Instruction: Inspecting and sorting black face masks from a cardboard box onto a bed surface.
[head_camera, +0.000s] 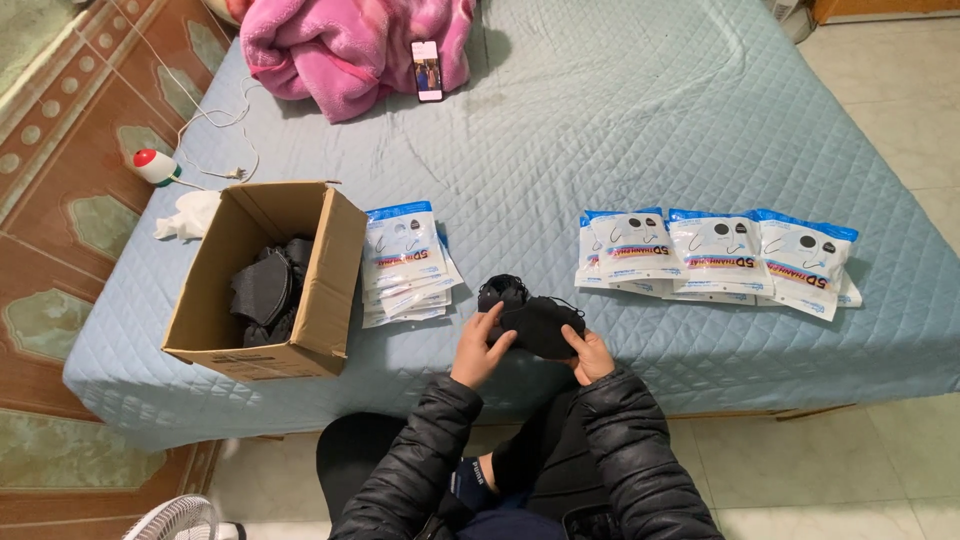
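Note:
My left hand (480, 347) and my right hand (592, 354) both grip a small stack of black face masks (533, 318) just above the near edge of the bed. The left fingers press the stack's left side; the right hand pinches its lower right corner. A pile of white-and-blue mask packets (405, 262) lies to the left of my hands. A row of the same packets (720, 253) is spread out to the right. An open cardboard box (330, 290) with more black masks (268, 290) inside stands at the left.
The bed has a light blue quilted cover (600, 120). A pink blanket (340, 45) and a phone (427, 70) lie at the far side. A white cable (215, 130), a red-and-white object (155, 166) and a crumpled tissue (185, 215) sit near the box. A fan (180, 520) stands on the floor.

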